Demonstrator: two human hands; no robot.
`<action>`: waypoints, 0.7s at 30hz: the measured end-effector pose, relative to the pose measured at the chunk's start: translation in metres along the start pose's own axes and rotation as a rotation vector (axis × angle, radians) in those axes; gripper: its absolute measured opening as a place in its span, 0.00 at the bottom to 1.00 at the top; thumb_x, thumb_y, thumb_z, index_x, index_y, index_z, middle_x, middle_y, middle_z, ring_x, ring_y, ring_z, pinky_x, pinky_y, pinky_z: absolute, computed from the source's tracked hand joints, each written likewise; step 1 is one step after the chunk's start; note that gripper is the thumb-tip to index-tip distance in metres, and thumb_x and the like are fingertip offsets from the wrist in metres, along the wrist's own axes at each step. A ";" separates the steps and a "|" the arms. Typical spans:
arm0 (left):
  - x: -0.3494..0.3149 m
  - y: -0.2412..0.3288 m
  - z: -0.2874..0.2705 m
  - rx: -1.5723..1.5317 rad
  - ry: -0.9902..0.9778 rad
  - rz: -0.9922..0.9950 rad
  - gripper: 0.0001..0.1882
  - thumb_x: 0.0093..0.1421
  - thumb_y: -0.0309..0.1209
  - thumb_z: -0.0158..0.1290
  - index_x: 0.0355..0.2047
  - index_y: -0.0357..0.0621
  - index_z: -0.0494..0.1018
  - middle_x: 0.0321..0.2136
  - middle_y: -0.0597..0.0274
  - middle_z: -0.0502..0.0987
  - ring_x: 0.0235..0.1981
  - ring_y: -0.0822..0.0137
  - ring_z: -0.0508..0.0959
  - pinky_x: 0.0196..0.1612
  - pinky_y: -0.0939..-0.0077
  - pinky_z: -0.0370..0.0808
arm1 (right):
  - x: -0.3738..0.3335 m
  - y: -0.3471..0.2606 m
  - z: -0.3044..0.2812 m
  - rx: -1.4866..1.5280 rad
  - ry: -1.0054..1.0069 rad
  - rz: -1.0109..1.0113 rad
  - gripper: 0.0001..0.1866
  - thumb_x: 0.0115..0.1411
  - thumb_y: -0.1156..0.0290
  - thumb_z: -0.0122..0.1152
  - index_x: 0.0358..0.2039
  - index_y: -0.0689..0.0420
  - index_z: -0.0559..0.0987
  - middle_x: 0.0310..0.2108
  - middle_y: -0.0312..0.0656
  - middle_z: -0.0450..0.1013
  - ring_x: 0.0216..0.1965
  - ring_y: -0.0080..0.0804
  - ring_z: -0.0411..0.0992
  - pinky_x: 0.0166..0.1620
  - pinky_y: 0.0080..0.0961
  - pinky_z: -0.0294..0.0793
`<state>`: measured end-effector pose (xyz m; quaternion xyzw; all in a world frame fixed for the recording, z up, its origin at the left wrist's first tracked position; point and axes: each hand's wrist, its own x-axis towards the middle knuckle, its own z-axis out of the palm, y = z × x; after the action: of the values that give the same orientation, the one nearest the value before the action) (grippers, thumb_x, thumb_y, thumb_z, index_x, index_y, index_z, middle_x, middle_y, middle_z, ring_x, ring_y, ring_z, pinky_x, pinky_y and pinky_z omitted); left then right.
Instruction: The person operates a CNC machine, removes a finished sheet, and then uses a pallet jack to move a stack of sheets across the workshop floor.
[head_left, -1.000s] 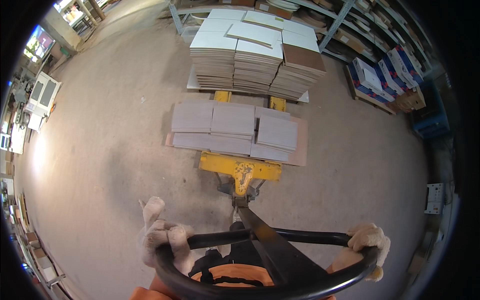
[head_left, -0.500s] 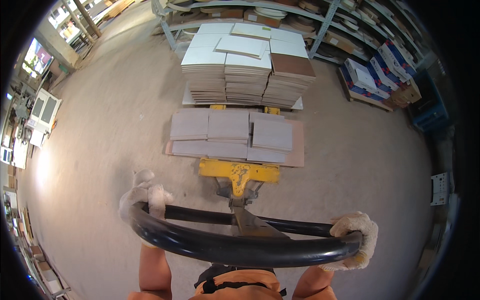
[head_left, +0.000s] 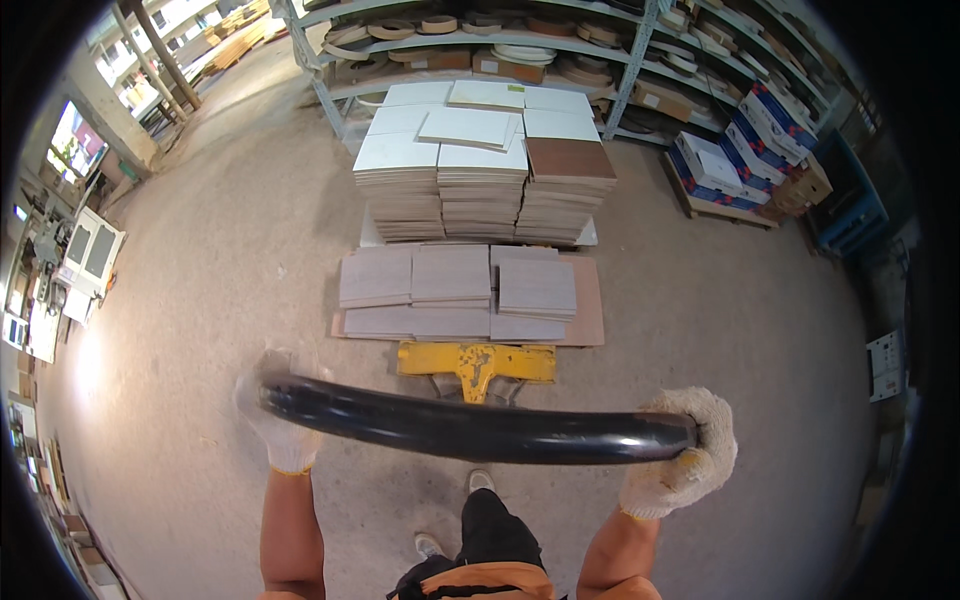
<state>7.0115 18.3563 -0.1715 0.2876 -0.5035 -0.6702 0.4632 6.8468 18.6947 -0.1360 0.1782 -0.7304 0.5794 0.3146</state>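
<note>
A thick black handle (head_left: pixel 480 428) crosses in front of me, belonging to a yellow pallet truck (head_left: pixel 475 363). At its left end is my left hand (head_left: pixel 275 415) in a white knit glove, closed round the bar and somewhat blurred. My right hand (head_left: pixel 700 450), gloved the same way, wraps the right end. Flat grey panels (head_left: pixel 450 275) lie in low stacks on a brown board (head_left: pixel 588 300) just beyond the yellow truck body. Farther off stand tall stacks of white-topped panels (head_left: pixel 400 150), with one brown-topped stack (head_left: pixel 570 157) at their right.
Metal shelving (head_left: pixel 625 75) holding rolls of edging strip runs along the back. To the right, white and blue boxes (head_left: pixel 710 165) sit on a wooden pallet (head_left: pixel 735 213) beside a blue bin (head_left: pixel 850 200). A white cabinet-like machine (head_left: pixel 90 250) stands at the far left.
The handle has swung more upright, so its loop now looks like a single bar. Both hands stay on it. My legs and shoes have come into view; the stacks sit lower in the picture.
</note>
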 end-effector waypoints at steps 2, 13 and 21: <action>0.010 -0.007 -0.007 -0.079 -0.013 -0.017 0.09 0.70 0.29 0.56 0.44 0.35 0.80 0.33 0.64 0.79 0.34 0.71 0.79 0.40 0.78 0.75 | 0.003 -0.003 0.008 -0.015 0.000 0.006 0.42 0.66 0.26 0.52 0.29 0.60 0.82 0.21 0.38 0.75 0.21 0.29 0.73 0.26 0.25 0.68; 0.037 0.030 0.028 0.653 -0.246 0.257 0.04 0.65 0.23 0.61 0.37 0.35 0.81 0.31 0.64 0.84 0.31 0.73 0.80 0.37 0.73 0.77 | 0.002 0.001 0.048 0.149 -0.047 0.083 0.31 0.74 0.42 0.58 0.33 0.62 0.83 0.23 0.37 0.74 0.24 0.24 0.74 0.28 0.25 0.72; -0.073 0.113 -0.083 1.089 -0.422 1.054 0.12 0.54 0.21 0.65 0.38 0.42 0.78 0.38 0.56 0.82 0.46 0.47 0.81 0.73 0.37 0.59 | -0.137 -0.068 -0.030 0.215 -0.005 0.053 0.27 0.75 0.47 0.53 0.36 0.61 0.80 0.27 0.41 0.75 0.31 0.27 0.74 0.35 0.27 0.74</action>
<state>7.1494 18.3814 -0.0984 0.0642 -0.9084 -0.0614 0.4086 6.9980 18.6907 -0.1730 0.1932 -0.6694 0.6619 0.2764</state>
